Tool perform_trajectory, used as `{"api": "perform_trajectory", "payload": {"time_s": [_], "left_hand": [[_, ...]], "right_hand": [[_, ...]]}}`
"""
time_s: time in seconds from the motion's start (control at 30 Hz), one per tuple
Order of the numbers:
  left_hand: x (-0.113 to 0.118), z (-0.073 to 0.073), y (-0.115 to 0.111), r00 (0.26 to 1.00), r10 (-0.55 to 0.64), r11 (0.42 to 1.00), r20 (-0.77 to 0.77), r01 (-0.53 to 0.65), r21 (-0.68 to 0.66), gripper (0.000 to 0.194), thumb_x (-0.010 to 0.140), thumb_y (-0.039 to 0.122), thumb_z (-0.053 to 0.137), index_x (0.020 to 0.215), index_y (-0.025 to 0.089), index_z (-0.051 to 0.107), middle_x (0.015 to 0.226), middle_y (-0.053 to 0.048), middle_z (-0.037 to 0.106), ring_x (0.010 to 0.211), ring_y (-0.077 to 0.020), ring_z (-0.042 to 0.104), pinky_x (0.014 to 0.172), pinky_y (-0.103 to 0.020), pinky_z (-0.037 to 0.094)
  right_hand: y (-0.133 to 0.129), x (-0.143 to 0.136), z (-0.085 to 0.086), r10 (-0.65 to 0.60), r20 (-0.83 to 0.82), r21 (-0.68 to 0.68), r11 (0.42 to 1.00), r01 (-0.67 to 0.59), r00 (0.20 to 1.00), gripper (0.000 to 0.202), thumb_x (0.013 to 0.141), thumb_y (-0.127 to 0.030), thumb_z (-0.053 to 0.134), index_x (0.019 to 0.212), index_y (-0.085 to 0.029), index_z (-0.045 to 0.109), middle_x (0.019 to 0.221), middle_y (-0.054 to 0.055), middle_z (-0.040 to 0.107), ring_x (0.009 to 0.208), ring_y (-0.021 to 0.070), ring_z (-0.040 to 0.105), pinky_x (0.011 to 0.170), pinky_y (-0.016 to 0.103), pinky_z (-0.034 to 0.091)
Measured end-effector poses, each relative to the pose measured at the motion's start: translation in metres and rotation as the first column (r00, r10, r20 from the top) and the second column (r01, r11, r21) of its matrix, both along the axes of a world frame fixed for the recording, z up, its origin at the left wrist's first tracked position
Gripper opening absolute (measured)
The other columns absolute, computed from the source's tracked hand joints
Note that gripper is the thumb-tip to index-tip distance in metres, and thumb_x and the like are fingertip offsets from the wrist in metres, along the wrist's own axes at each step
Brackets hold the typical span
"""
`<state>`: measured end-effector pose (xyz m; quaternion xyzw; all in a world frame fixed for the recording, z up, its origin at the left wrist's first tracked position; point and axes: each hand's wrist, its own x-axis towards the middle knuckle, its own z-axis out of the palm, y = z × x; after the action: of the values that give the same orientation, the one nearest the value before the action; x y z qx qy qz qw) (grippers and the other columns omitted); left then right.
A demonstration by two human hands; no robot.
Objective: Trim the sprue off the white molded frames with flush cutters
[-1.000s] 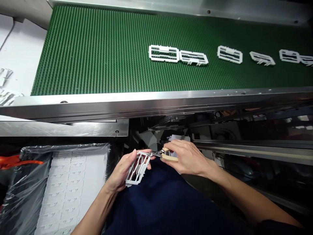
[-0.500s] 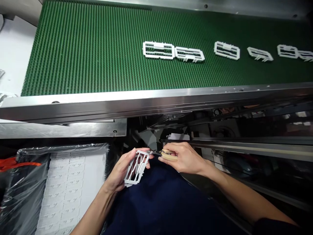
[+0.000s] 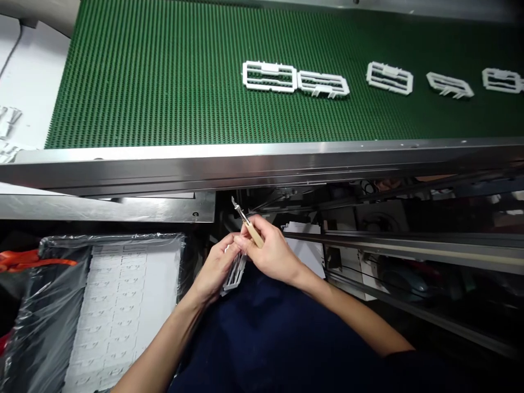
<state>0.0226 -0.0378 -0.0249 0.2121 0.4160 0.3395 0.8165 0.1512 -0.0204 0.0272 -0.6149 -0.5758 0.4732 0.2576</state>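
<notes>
The white frame (image 3: 234, 277) is gripped by the fingers of the left hand (image 3: 216, 265), its upper end hidden by both hands. The pale-handled pliers (image 3: 255, 233) are clasped in the fingers of the right hand (image 3: 273, 248), tip upward, near the metal rail (image 3: 245, 166). Beyond the rail, more frames (image 3: 389, 78) are carried between the near and far edges of the green belt (image 3: 164, 82), the rightmost cut off. An orange object (image 3: 24, 262) is cut off at the left, beside crumpled plastic film (image 3: 53, 305).

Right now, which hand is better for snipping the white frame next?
Probably the right hand: it holds the cutters, though their tips point away from the white frame. The left hand holds that frame.
</notes>
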Motion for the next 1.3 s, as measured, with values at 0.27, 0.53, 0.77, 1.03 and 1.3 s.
{"api": "perform_trajectory", "payload": {"time_s": [0.27,0.53,0.77,1.03,1.3], "left_hand": [[-0.012,-0.005,0.008,0.94,0.187,0.944,0.284,-0.092,-0.318,0.03,0.092,0.039,0.042,0.098,0.016,0.06,0.095,-0.009,0.067,0.071,-0.0169,0.064,0.053,-0.022,0.051],[-0.016,-0.005,0.014,0.922,0.247,0.936,0.297,-0.148,-0.318,0.027,0.092,0.034,0.042,0.097,0.015,0.059,0.094,-0.01,0.068,0.071,-0.0184,0.065,0.056,-0.023,0.054],[-0.017,-0.004,0.017,0.919,0.302,0.92,0.254,-0.212,-0.328,0.024,0.091,0.033,0.044,0.097,0.015,0.059,0.092,-0.009,0.068,0.07,-0.0181,0.066,0.055,-0.024,0.054],[-0.02,-0.001,0.02,0.901,0.374,0.898,0.219,-0.292,-0.329,0.023,0.091,0.03,0.044,0.095,0.014,0.059,0.088,-0.009,0.069,0.068,-0.0189,0.067,0.052,-0.025,0.055],[-0.024,0.001,0.016,0.883,0.418,0.876,0.213,-0.33,-0.351,0.021,0.089,0.027,0.047,0.096,0.012,0.06,0.089,-0.009,0.069,0.062,-0.0183,0.067,0.053,-0.027,0.057]], "right_hand": [[-0.002,0.054,-0.009,-0.117,0.399,0.057,0.993,0.103,0.91,0.017,0.082,-0.037,0.056,0.087,-0.021,0.053,0.073,0.0,0.06,0.067,0.0172,0.058,0.061,0.026,0.039],[-0.026,0.05,-0.016,-0.043,0.45,0.021,0.999,0.037,0.892,0.014,0.085,-0.034,0.051,0.093,-0.023,0.051,0.083,0.001,0.062,0.072,0.0173,0.058,0.063,0.025,0.039],[-0.032,0.028,-0.011,-0.048,0.364,0.007,0.999,0.048,0.93,0.007,0.085,-0.027,0.05,0.092,-0.024,0.05,0.079,-0.002,0.06,0.068,0.0144,0.055,0.062,0.024,0.037],[-0.034,0.018,-0.012,-0.059,0.289,-0.066,0.995,0.081,0.956,0.013,0.086,-0.037,0.052,0.09,-0.024,0.05,0.076,-0.003,0.06,0.067,0.0145,0.056,0.063,0.025,0.039],[-0.04,-0.005,-0.01,0.032,0.157,-0.115,0.993,-0.014,0.987,0.014,0.086,-0.036,0.05,0.092,-0.023,0.049,0.077,-0.003,0.058,0.066,0.0136,0.053,0.062,0.024,0.039]]}}
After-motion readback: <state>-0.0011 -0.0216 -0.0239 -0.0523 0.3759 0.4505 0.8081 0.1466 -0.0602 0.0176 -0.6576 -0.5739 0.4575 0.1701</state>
